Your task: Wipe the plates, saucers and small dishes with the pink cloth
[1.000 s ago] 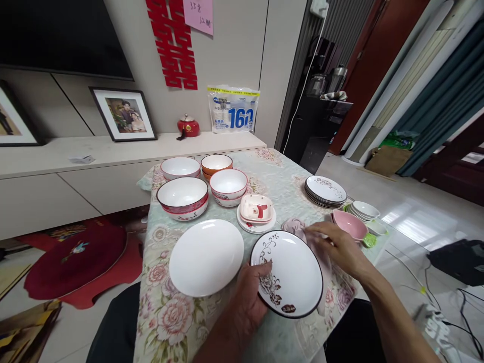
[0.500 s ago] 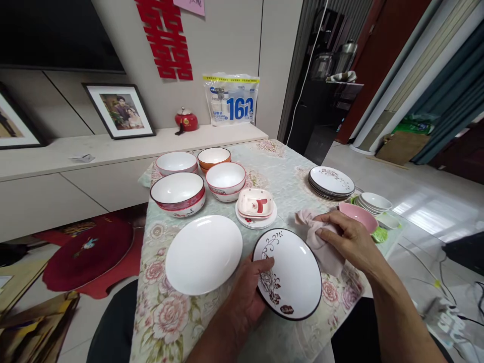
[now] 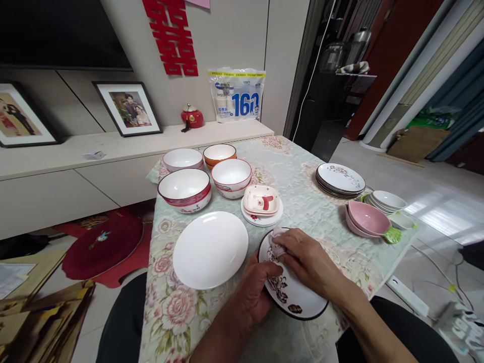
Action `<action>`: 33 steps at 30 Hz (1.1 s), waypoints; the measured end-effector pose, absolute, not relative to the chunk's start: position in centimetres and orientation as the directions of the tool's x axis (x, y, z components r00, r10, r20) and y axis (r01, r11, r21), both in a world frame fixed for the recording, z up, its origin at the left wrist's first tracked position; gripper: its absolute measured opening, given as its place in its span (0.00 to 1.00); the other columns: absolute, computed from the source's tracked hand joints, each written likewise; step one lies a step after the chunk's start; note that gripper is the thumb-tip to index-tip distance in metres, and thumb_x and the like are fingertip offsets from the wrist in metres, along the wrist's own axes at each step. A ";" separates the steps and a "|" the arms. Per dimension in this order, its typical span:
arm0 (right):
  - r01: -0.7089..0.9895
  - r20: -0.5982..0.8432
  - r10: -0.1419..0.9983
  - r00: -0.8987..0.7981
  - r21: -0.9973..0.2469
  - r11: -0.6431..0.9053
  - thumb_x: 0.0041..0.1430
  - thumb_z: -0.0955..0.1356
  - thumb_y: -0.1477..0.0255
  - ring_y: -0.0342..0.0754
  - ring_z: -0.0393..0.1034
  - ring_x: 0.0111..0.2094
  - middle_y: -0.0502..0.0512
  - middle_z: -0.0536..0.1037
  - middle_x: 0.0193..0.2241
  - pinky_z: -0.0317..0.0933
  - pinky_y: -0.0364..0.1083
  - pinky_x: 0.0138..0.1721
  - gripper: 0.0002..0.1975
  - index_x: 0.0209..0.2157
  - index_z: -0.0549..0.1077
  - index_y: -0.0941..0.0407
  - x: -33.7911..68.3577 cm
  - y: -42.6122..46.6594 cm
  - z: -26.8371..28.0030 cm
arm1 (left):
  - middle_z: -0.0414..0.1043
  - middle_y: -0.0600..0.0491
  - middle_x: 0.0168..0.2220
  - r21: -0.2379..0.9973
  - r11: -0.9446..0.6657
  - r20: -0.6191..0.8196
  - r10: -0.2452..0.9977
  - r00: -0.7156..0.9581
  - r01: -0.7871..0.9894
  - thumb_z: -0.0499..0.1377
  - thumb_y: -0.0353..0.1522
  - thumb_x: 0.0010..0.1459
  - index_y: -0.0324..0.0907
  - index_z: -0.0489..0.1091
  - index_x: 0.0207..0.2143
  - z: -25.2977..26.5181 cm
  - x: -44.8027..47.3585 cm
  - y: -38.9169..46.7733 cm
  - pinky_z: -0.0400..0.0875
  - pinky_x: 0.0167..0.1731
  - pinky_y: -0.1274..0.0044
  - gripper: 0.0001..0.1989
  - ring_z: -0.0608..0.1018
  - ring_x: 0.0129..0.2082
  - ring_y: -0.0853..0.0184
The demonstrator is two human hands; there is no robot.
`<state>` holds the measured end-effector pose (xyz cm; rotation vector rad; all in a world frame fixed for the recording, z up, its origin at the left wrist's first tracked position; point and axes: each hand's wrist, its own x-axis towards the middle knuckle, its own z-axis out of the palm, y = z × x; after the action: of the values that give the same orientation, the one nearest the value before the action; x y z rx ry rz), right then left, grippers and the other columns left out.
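Observation:
My left hand (image 3: 260,285) grips the near left rim of a white plate (image 3: 302,297) with a dark edge and brown floral pattern, its thumb on the upper face. Bunched under the fingers of my right hand (image 3: 302,254) is a pale pink cloth (image 3: 278,244), pressed on the plate's far left part. Much of the plate is hidden by my right hand. Left of it lies a plain white oval plate (image 3: 210,250). Just beyond stands a square dish with a red pattern (image 3: 261,200) on small white plates (image 3: 260,222).
Stacked bowls (image 3: 184,187) stand at the back left of the flowered tablecloth (image 3: 177,307). A stack of patterned plates (image 3: 340,179) is at the back right, near pink leaf-shaped bowls (image 3: 366,219) and small white bowls (image 3: 387,200). A white cabinet ledge (image 3: 139,143) runs behind.
My right hand has moved left with the cloth, from beside the plate onto its face. My left hand still holds the plate. The view has shifted slightly.

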<state>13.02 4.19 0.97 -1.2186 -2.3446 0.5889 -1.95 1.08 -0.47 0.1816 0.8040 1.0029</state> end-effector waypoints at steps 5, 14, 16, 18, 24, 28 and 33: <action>0.571 -0.017 0.817 -0.577 -0.723 0.389 0.63 0.67 0.70 0.49 0.72 0.43 0.52 0.78 0.41 0.64 0.47 0.46 0.08 0.41 0.78 0.50 15.3 4.6 2.7 | 0.79 0.49 0.30 0.499 0.555 -0.518 0.807 0.284 -0.666 0.55 0.18 0.32 0.35 0.73 0.44 -0.3 -1.8 1.3 0.68 0.31 0.74 0.30 0.78 0.30 0.62; 0.182 0.006 0.998 0.059 -0.983 -0.005 0.53 0.73 0.57 0.54 0.75 0.39 0.57 0.81 0.42 0.69 0.50 0.40 0.17 0.42 0.79 0.50 19.2 4.5 4.5 | 0.80 0.49 0.33 0.511 0.527 -0.541 0.811 0.223 -0.679 0.56 0.19 0.34 0.37 0.67 0.57 -0.7 -1.6 1.3 0.72 0.33 0.70 0.41 0.80 0.33 0.58; 0.267 0.058 0.998 0.012 -0.962 0.053 0.55 0.73 0.59 0.54 0.75 0.41 0.56 0.80 0.43 0.67 0.50 0.43 0.15 0.43 0.79 0.51 18.7 5.0 3.8 | 0.80 0.48 0.34 0.507 0.525 -0.517 0.820 0.246 -0.684 0.56 0.19 0.36 0.37 0.67 0.57 -0.8 -1.7 1.2 0.72 0.35 0.70 0.39 0.80 0.35 0.57; 0.462 0.118 0.987 -0.106 -0.873 0.154 0.58 0.71 0.62 0.53 0.73 0.43 0.56 0.79 0.42 0.65 0.51 0.46 0.13 0.43 0.79 0.52 17.5 5.6 2.6 | 0.80 0.48 0.35 0.505 0.520 -0.493 0.829 0.264 -0.689 0.56 0.19 0.37 0.37 0.68 0.56 -0.7 -1.7 1.2 0.72 0.36 0.70 0.38 0.80 0.37 0.57; 0.677 0.196 0.936 -0.294 -0.649 0.348 0.60 0.66 0.74 0.53 0.70 0.44 0.59 0.75 0.42 0.64 0.51 0.47 0.14 0.48 0.75 0.55 12.8 5.5 0.1 | 0.77 0.52 0.30 0.508 0.513 -0.462 0.840 0.284 -0.692 0.55 0.18 0.33 0.38 0.73 0.44 -0.2 -1.7 1.3 0.68 0.32 0.76 0.30 0.77 0.32 0.64; 0.474 0.159 0.826 -0.541 -0.753 0.455 0.60 0.67 0.77 0.48 0.70 0.46 0.53 0.77 0.42 0.63 0.46 0.48 0.12 0.44 0.75 0.53 11.8 4.7 1.4 | 0.73 0.56 0.27 0.525 0.503 -0.445 0.850 0.282 -0.686 0.54 0.17 0.29 0.38 0.73 0.35 -0.2 -1.8 1.4 0.63 0.27 0.80 0.25 0.73 0.27 0.70; 0.602 0.046 0.897 -0.439 -0.727 0.332 0.58 0.68 0.77 0.48 0.72 0.42 0.52 0.77 0.40 0.64 0.47 0.46 0.09 0.40 0.77 0.53 14.1 5.8 1.4 | 0.77 0.51 0.31 0.546 0.522 -0.448 0.843 0.298 -0.655 0.54 0.18 0.30 0.37 0.74 0.41 -0.1 -1.8 1.4 0.66 0.31 0.75 0.29 0.76 0.31 0.64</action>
<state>14.11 5.82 1.42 -1.3172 -2.1583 0.8943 -1.82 1.37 -0.13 0.2809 0.7722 1.0126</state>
